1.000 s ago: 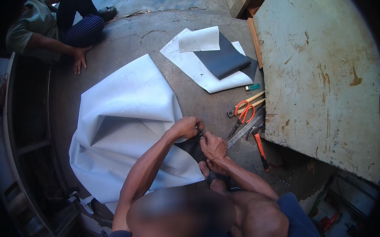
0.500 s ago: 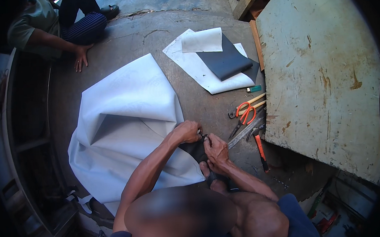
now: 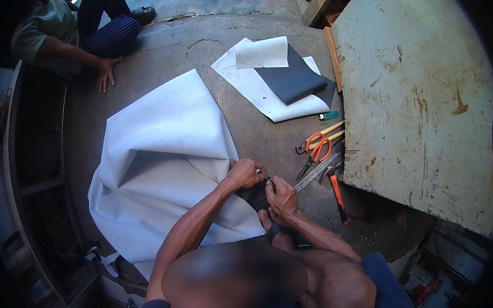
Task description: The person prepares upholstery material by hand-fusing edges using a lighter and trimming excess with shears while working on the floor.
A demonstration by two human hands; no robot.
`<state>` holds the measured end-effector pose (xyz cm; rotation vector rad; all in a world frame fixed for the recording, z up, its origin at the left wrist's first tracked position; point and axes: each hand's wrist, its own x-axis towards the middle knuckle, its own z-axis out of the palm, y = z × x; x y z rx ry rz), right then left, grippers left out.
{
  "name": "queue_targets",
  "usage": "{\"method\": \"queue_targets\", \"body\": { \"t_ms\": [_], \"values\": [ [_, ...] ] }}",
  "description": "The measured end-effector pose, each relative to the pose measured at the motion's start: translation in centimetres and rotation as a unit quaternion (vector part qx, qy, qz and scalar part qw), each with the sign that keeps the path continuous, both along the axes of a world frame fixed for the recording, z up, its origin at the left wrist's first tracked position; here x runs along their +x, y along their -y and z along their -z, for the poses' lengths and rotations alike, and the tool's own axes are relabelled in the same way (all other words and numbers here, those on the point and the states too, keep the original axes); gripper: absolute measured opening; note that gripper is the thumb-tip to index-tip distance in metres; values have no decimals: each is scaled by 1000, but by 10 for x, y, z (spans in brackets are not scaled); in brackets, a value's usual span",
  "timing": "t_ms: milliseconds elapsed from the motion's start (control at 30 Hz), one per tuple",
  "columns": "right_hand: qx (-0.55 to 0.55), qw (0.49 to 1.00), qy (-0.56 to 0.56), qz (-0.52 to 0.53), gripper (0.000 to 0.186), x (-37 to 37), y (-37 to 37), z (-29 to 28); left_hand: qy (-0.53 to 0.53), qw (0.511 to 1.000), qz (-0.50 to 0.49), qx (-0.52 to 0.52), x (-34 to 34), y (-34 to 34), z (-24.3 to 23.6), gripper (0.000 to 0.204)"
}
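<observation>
My left hand (image 3: 246, 173) is closed in a pinch, its fingertips meeting those of my right hand (image 3: 281, 195) just in front of my foot. My right hand pinches as well. Something small and dark sits between the fingertips, too small to name. Below them lies a dark piece of material (image 3: 252, 195), partly covered by my hands. A large white sheet (image 3: 166, 111), folded and rumpled, spreads over the floor to the left, under my left forearm. My bare foot (image 3: 265, 220) is beside its edge.
To the right lie orange-handled scissors (image 3: 319, 147), a tool with yellow handles (image 3: 333, 134), a long flat strip (image 3: 319, 173), an orange-handled hammer (image 3: 338, 196) and a green lighter (image 3: 329, 115). Farther off are white and dark sheets (image 3: 242, 73). A worn board (image 3: 417, 106) borders the right. Another person's hand (image 3: 106, 73) rests far left.
My left hand has shifted slightly to the right and its fingers have moved. The dark material between the hands shows less at the fingertips. My right hand has barely moved.
</observation>
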<state>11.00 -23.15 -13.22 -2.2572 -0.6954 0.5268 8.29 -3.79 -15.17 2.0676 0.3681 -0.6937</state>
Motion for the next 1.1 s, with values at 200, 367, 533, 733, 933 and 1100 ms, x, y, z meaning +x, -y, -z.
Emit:
{"method": "queue_targets", "body": {
  "t_ms": [200, 367, 533, 733, 933, 1100],
  "values": [
    [3, 1000, 14, 1, 15, -2, 2, 4, 26, 1000, 8, 15, -3, 4, 6, 25],
    [-4, 1000, -2, -9, 14, -1, 3, 0, 3, 1000, 17, 15, 0, 5, 1, 22],
    [-13, 1000, -7, -9, 16, 3, 5, 3, 30, 996, 39, 69, -3, 14, -11, 21],
    [-10, 999, -2, -42, 20, 29, 4, -2, 68, 994, -36, 81, -20, -6, -31, 26],
    [-29, 969, 245, 15, 18, 159, 12, -1, 103, 982, -157, -35, -34, -20, -44, 29],
    [-248, 932, 262, 9, 38, 234, 9, 11, 57, 978, -182, -83, -33, -23, -49, 25]
  ]
}}
